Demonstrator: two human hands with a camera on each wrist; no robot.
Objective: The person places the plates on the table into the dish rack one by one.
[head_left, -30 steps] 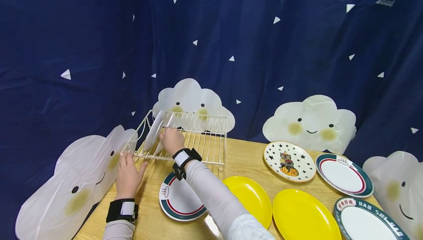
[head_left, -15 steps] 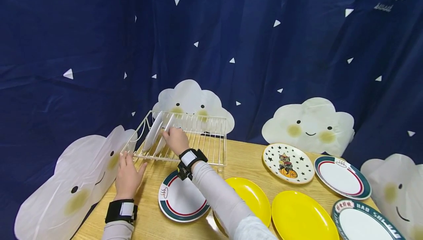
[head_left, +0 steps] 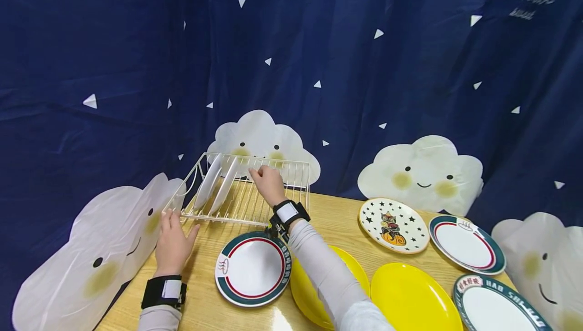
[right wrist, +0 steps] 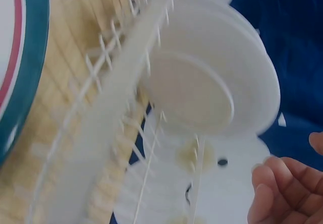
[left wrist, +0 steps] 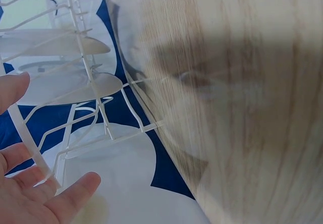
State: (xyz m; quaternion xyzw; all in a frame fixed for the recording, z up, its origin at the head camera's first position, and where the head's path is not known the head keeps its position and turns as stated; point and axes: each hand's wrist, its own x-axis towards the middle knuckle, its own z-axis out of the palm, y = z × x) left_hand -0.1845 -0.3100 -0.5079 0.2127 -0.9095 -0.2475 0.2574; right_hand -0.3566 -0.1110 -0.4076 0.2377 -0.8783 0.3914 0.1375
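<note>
My left hand [head_left: 174,245] lies at the front left corner of a white wire dish rack [head_left: 291,204], fingers fairly straight and touching the frame, thumb spread out to the right. In the left wrist view, fingers [left wrist: 20,156] show behind the rack's corner bar. Two white plates stand on edge in the rack's left part: the left plate [head_left: 208,184] and, beside it, the right plate [head_left: 225,187], both leaning. My right hand [head_left: 267,185] hovers over the rack, right of the plates, with loosely bent fingers and nothing in them. The right wrist view shows a plate's underside [right wrist: 252,82] apart from that hand.
On the wooden table [head_left: 200,290], a green-rimmed plate [head_left: 252,270] lies before the rack. To the right lie two yellow plates, the nearer partly under my right sleeve [head_left: 328,280], a fox-and-stars plate [head_left: 391,225] and two more green-rimmed plates. A navy curtain [head_left: 273,88] hangs behind.
My right hand has let go of the right plate in the rack and moved away to the right. That plate stays leaning in the rack. My left hand has kept its place at the corner.
</note>
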